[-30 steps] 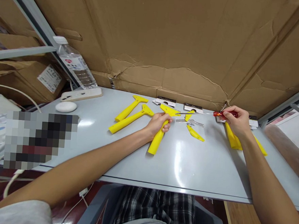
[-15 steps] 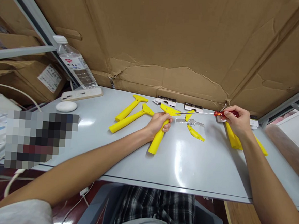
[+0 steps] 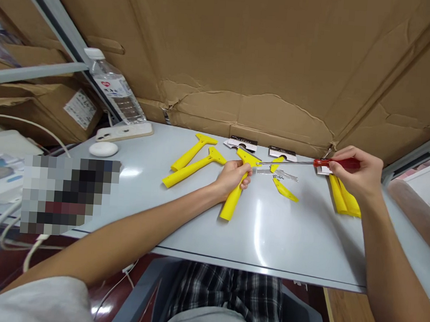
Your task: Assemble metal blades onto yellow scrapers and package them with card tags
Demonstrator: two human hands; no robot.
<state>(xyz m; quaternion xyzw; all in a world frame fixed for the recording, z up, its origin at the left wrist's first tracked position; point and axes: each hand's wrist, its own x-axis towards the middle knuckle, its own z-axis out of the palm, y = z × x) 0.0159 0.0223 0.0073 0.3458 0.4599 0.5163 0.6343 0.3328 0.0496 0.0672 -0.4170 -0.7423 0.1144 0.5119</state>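
My left hand [image 3: 235, 179] is closed around the neck of a yellow scraper handle [image 3: 230, 206], its wide head tilted up toward the back. In my right hand [image 3: 363, 174] is a red-handled screwdriver [image 3: 321, 162], its long shaft pointing left. The tip is at the right end of the scraper's head; contact is hard to make out. Just right of it lie a yellow end piece [image 3: 275, 165], a clear plastic strip [image 3: 287, 176] with small dark screws [image 3: 278, 177], and a loose yellow cover piece [image 3: 285, 190].
Two more yellow scrapers [image 3: 190, 171] lie left of my left hand. Further yellow handles [image 3: 341, 197] sit beneath my right forearm. Black-and-white blade packs [image 3: 282, 153] line the cardboard [image 3: 244, 60] at the back. A phone [image 3: 124, 131], white oval case [image 3: 103, 149] and bottle [image 3: 115, 90] stand left.
The view has shifted slightly. My right hand has turned and now wraps further over the screwdriver's handle. My left hand keeps its hold on the scraper, and the tip stays by its head.
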